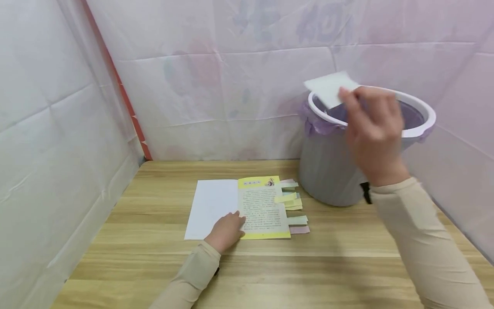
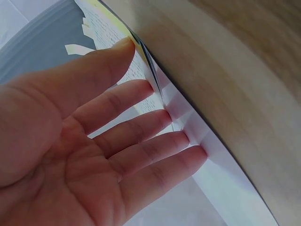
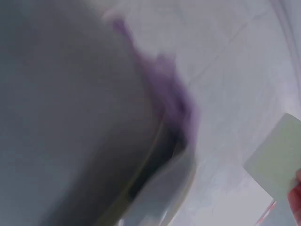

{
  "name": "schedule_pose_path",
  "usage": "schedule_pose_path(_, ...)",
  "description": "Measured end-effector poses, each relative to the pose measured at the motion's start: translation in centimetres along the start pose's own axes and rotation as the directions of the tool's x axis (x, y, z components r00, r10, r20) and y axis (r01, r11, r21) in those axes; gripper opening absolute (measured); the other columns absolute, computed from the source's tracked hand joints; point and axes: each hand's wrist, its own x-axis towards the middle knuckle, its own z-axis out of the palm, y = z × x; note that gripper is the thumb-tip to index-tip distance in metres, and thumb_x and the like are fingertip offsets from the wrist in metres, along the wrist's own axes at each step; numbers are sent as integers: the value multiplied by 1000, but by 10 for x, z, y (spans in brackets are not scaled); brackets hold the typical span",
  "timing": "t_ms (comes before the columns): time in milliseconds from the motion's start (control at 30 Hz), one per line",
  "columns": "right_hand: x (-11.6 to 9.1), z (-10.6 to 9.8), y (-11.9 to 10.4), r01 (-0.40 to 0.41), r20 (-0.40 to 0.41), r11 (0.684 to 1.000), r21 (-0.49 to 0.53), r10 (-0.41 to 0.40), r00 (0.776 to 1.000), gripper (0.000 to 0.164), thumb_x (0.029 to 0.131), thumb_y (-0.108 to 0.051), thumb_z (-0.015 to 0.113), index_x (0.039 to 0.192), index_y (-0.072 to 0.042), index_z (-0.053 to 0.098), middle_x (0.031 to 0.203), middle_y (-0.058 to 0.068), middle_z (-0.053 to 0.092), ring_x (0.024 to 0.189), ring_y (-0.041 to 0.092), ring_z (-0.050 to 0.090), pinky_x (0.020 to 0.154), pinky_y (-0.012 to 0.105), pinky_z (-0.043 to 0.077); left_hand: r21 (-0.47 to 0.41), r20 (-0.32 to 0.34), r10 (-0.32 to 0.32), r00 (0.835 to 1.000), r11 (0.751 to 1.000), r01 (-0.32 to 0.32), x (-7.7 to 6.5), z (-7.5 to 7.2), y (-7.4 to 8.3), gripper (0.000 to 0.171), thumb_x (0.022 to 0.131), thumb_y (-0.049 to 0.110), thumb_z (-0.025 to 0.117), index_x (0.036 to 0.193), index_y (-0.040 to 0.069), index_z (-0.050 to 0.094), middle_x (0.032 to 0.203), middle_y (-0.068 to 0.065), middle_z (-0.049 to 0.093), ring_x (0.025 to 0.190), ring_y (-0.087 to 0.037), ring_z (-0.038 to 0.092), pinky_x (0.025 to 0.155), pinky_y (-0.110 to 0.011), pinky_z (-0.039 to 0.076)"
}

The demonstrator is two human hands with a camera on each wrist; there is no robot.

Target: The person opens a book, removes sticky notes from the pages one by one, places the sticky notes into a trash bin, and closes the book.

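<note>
An open book [image 1: 264, 221] lies on the wooden table, a blank white page on the left and a yellow-edged printed page on the right. My left hand [image 1: 225, 231] rests on it near the lower spine. In the left wrist view its fingers [image 2: 141, 153] are nearly straight, tips against the pages. Coloured sticky tabs [image 1: 297, 220] stick out from the book's right side. My right hand [image 1: 376, 133], raised at the bin, pinches a pale green sticky note [image 1: 328, 88] between thumb and fingers. The note overlaps the bin's near-left rim in the head view; the right wrist view catches it at its right edge.
A grey waste bin [image 1: 328, 167] with a white rim and a purple liner [image 1: 322, 125] stands at the table's back right. Pale sheeting [image 1: 173, 98] hangs behind the table and along both sides. A red strip [image 1: 125, 96] runs down the back left corner.
</note>
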Motion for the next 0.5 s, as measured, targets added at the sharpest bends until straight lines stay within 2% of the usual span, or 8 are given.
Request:
schedule_pose_path(67,8,-8,16,-64,40,996,-65,66,997,25,91,9,49,99,2,71,91,25,61,83,49,52,76,55,43,0,1,0,1000,1000,0,1,1,-1,44,89,17,67,128,-1,59,135,-21,53,124,-37,51,104,-45,40)
schedule_pose_path(167,16,-19,39,-117,166,980,-160,143,976,27,92,8,44,99,6,70,91,27,61,83,49,53,74,57,43,10,-5,0,1000,1000,0,2,2,-3,44,89,17,68,128,-1,59,135,-21,54,124,-37,51,104,-44,40)
schedule_pose_path(333,17,-33,64,-109,383,968,-226,191,904,23,90,12,45,97,14,67,85,31,60,80,49,52,71,57,44,4,-8,-5,1000,1000,5,2,3,-5,44,89,17,68,128,-1,59,134,-20,54,124,-36,51,104,-44,40)
schedule_pose_path(500,14,-39,72,-93,509,965,-245,210,834,20,87,15,48,95,16,66,84,31,59,76,49,53,68,57,43,-10,-5,-7,1000,1000,7,1,3,-5,44,88,16,68,128,-1,59,135,-21,54,124,-37,51,104,-44,40)
